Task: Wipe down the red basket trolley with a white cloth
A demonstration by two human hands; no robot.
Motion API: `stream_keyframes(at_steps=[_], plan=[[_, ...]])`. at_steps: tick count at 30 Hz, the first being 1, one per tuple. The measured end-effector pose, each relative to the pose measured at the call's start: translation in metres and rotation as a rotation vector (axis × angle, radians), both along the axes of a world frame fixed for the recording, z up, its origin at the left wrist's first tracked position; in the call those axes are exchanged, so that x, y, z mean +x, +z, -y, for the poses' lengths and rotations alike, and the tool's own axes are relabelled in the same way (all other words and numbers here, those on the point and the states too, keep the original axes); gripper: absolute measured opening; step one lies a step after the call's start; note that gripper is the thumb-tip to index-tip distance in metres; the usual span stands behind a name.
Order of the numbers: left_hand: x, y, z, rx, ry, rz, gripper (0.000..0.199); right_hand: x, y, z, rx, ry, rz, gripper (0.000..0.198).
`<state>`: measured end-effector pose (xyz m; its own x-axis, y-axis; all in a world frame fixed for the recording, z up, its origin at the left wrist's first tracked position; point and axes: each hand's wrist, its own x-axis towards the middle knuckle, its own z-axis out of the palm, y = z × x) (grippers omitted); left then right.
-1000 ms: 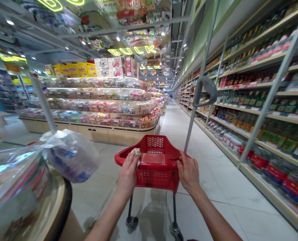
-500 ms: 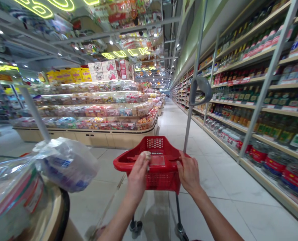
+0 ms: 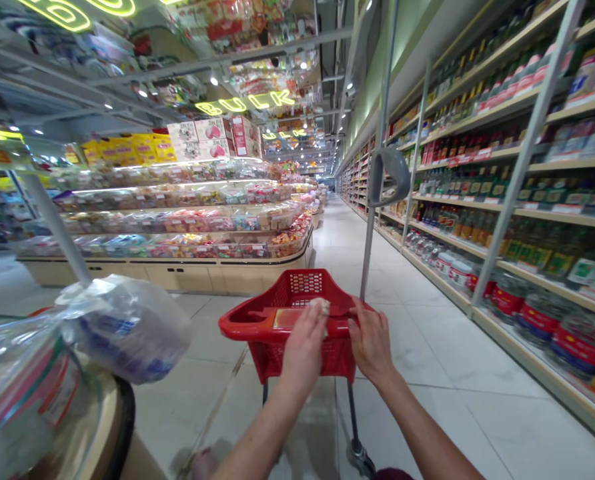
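Note:
In front of me stands a red plastic shopping cart (image 3: 236,325) with a slotted basket. My left hand (image 3: 302,341) is closed on a crumpled whitish wipe (image 3: 321,305), pressed against the cart's handle bar near its middle. Only a small part of the wipe shows past the fingers. A label panel (image 3: 281,318) on the handle lies just left of that hand. My right hand (image 3: 371,339) grips the right end of the handle, its fingers curled over the top. Beside it rises a grey pole (image 3: 367,257) with a grey loop grip (image 3: 390,177).
Bottles and jars fill the long shelf (image 3: 482,250) on the right. A bulk display (image 3: 177,230) of packaged goods stands ahead on the left. Close on my left are a rounded counter (image 3: 102,400) and a hanging plastic bag (image 3: 127,327). A tiled aisle (image 3: 335,230) runs ahead.
My left hand has slid right along the handle with the wipe, uncovering the label panel on its left. My right hand stays at the handle's right end.

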<state>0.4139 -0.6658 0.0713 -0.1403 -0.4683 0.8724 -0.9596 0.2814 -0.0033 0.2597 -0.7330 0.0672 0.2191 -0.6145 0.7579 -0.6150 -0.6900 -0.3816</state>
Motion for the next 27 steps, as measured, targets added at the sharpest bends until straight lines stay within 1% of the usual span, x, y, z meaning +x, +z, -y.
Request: stream_keyframes(at_steps=[1,2,3,5,7,8,9,10,11,13,14,15,16,17,18,19,21,22,23,24,25,27], plan=[[-0.014,0.001,0.004,0.03,-0.031,0.044,0.035,-0.001,0.0,0.0,0.002,0.01,0.0,0.045],[-0.021,0.002,0.006,0.054,-0.049,0.081,0.036,-0.002,0.0,0.001,0.006,0.019,0.004,0.045],[-0.021,0.002,0.005,0.063,-0.046,0.101,0.036,-0.002,0.0,0.001,0.011,0.03,0.011,0.046],[-0.003,0.003,0.0,0.039,0.022,0.075,0.037,-0.003,0.001,0.001,0.03,0.049,0.037,0.046],[0.023,0.003,-0.006,-0.005,0.131,-0.011,0.037,-0.002,0.002,0.0,0.044,0.058,0.057,0.046],[0.031,0.003,-0.006,-0.018,0.173,-0.055,0.037,-0.001,0.001,-0.002,0.048,0.06,0.057,0.046],[0.032,0.002,-0.005,-0.019,0.19,-0.088,0.036,0.001,0.001,-0.003,0.048,0.061,0.052,0.046],[0.026,0.0,-0.001,-0.003,0.171,-0.103,0.036,0.002,0.0,-0.005,0.046,0.065,0.042,0.046],[0.014,-0.002,0.004,0.023,0.121,-0.102,0.037,0.003,-0.001,-0.005,0.041,0.075,0.029,0.047],[-0.017,-0.005,0.016,0.096,-0.023,-0.078,0.04,0.003,-0.003,-0.005,0.034,0.103,0.017,0.048],[-0.03,-0.005,0.02,0.126,-0.066,-0.061,0.041,0.002,-0.004,-0.004,0.035,0.118,0.022,0.049],[-0.038,-0.004,0.022,0.144,-0.096,-0.027,0.042,0.001,-0.005,-0.003,0.041,0.133,0.036,0.049],[-0.038,-0.003,0.022,0.151,-0.104,0.008,0.041,-0.001,-0.005,-0.002,0.048,0.149,0.062,0.05],[-0.03,-0.001,0.019,0.149,-0.087,0.037,0.041,-0.002,-0.004,-0.001,0.053,0.165,0.094,0.051],[-0.017,0.001,0.014,0.138,-0.048,0.047,0.04,-0.002,-0.004,0.0,0.056,0.18,0.127,0.051],[0.001,0.004,0.008,0.121,0.01,0.033,0.038,-0.002,-0.003,-0.001,0.058,0.193,0.159,0.052],[0.033,0.009,-0.002,0.078,0.167,-0.07,0.035,0.001,-0.001,-0.003,0.063,0.205,0.207,0.052],[0.041,0.011,-0.004,0.064,0.226,-0.115,0.034,0.003,0.0,-0.005,0.072,0.205,0.219,0.052],[0.042,0.012,-0.005,0.06,0.252,-0.132,0.034,0.005,0.0,-0.006,0.083,0.205,0.223,0.052],[0.036,0.012,-0.003,0.066,0.238,-0.116,0.033,0.006,0.0,-0.008,0.088,0.207,0.222,0.051],[0.023,0.011,-0.001,0.083,0.192,-0.072,0.034,0.007,-0.001,-0.008,0.087,0.21,0.217,0.052],[-0.01,0.008,0.006,0.113,0.058,0.066,0.035,0.006,-0.002,-0.006,0.068,0.214,0.203,0.052]])
